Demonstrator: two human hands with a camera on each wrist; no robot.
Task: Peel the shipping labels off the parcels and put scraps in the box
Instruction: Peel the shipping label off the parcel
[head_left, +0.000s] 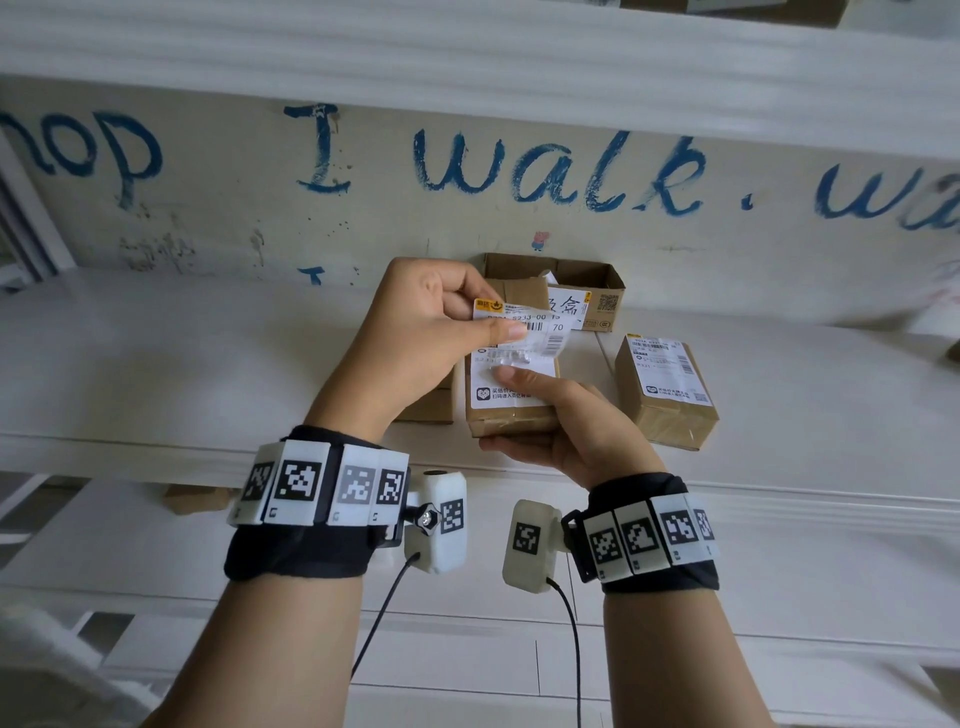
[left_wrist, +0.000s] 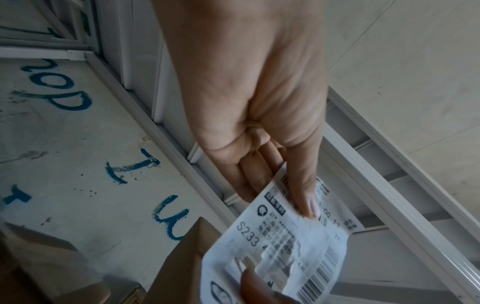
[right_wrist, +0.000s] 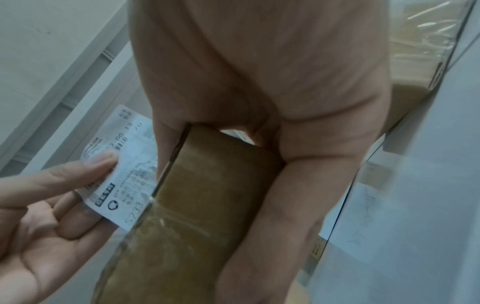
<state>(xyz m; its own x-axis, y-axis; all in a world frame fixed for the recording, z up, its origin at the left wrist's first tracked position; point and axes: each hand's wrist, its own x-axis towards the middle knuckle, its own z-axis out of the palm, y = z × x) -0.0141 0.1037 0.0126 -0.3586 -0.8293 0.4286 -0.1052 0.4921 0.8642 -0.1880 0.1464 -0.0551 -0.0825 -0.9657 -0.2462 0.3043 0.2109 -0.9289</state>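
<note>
My right hand (head_left: 540, 415) grips a small brown parcel (head_left: 511, 410) from below, thumb pressed on its white label. My left hand (head_left: 457, 322) pinches the peeled upper part of that shipping label (head_left: 535, 325) between thumb and fingers and holds it lifted off the parcel; the label's lower part still sticks to the box. In the left wrist view the label (left_wrist: 283, 242) curls up from the parcel (left_wrist: 182, 261) under my thumb. The right wrist view shows the taped parcel (right_wrist: 207, 195) in my palm and the label (right_wrist: 122, 174) pinched beside it.
An open cardboard box (head_left: 576, 291) with scraps inside stands at the back against the painted wall. Another labelled parcel (head_left: 667, 389) lies to the right on the white shelf (head_left: 182, 374). A further brown parcel (head_left: 428, 410) sits behind my left wrist.
</note>
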